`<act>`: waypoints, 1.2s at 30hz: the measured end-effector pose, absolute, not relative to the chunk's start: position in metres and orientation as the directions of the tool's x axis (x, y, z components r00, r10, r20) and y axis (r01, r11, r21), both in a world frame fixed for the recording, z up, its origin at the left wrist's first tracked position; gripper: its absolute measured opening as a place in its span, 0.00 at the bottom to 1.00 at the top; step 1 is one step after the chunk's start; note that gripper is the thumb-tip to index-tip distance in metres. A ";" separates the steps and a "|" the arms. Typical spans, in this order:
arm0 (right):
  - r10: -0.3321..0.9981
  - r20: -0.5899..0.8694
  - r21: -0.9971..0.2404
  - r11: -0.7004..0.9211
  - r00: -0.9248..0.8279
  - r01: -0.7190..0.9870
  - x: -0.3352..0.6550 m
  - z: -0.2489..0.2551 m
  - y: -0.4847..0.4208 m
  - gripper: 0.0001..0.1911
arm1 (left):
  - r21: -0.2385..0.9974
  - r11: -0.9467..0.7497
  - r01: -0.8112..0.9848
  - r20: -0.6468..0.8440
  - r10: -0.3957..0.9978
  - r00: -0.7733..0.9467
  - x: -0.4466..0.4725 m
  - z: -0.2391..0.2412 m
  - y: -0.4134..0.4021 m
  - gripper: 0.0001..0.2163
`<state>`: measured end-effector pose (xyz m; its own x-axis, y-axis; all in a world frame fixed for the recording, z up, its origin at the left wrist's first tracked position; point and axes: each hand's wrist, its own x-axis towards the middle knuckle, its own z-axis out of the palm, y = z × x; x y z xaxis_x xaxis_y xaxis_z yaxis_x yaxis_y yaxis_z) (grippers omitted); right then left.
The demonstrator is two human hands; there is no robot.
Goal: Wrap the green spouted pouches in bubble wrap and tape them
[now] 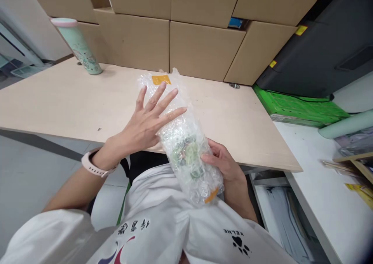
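The bubble-wrapped bundle (pixel 182 139) lies slantwise over the near edge of the desk (pixel 72 101), with its lower end at the person's white shirt (pixel 163 217). The right grip (pixel 223 163) clasps that lower end from the right, thumb on the wrap. The left grip (pixel 147 122) is released, its fingers spread flat against the bundle's upper left side. A mint tumbler (pixel 78 46) stands well apart, far left.

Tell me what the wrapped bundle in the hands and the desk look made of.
The bundle looks like clear, glossy plastic bubble wrap: air pockets show, with orange tape tabs; greenish contents are unclear. The desk looks like matte pale wood-grain laminate, possibly veneer.
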<state>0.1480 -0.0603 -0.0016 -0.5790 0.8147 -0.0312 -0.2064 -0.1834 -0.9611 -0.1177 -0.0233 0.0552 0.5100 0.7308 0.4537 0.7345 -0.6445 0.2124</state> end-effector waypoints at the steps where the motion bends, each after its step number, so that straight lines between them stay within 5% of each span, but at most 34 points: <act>1: 0.825 -0.011 -0.961 -0.164 -0.565 -0.221 0.147 -0.002 -0.062 0.27 | 0.301 -0.669 0.679 0.462 0.725 0.510 -0.115 0.055 -0.024 0.29; 5: 0.892 0.040 -0.972 -0.071 -0.449 -0.226 0.148 -0.005 -0.070 0.26 | 0.775 -0.559 0.294 0.404 0.797 0.449 -0.102 0.051 -0.039 0.26; 8: 0.935 0.060 -0.979 -0.013 -0.350 -0.202 0.151 -0.004 -0.075 0.25 | 0.954 -0.298 -0.032 0.284 0.866 0.411 -0.091 0.042 -0.059 0.31; 14: 0.964 0.170 -0.983 0.151 -0.204 -0.104 0.138 -0.005 -0.076 0.23 | 0.964 -0.232 -0.129 0.260 0.924 0.279 -0.061 0.020 -0.084 0.57; 19: 0.944 0.320 -0.932 0.329 -0.083 0.149 0.127 -0.002 -0.078 0.21 | 0.947 -0.147 -0.286 0.175 0.982 0.075 -0.051 0.011 -0.075 0.35; 23: 0.890 0.452 -0.845 0.446 -0.051 0.293 0.135 0.005 -0.073 0.46 | 0.928 -0.058 -0.368 0.135 0.973 0.187 -0.064 0.015 -0.067 0.25; 27: 0.904 0.226 -0.966 0.255 -0.362 0.034 0.134 0.003 -0.059 0.52 | 0.957 -0.002 -0.291 0.101 0.939 0.328 -0.074 0.015 -0.057 0.25; 31: 0.934 0.158 -0.986 0.133 -0.321 -0.099 0.120 -0.013 -0.034 0.46 | 0.959 -0.272 0.080 0.263 0.959 0.110 -0.074 0.001 -0.042 0.30; 33: 0.947 0.177 -0.983 0.158 -0.267 -0.088 0.115 -0.023 -0.021 0.42 | 0.801 -0.417 0.430 0.447 0.894 0.035 -0.071 -0.008 -0.038 0.33; 36: 0.961 0.221 -0.963 0.242 -0.169 0.119 0.114 -0.034 -0.010 0.40 | 0.425 -0.502 0.753 0.532 0.812 0.240 -0.064 -0.021 -0.041 0.33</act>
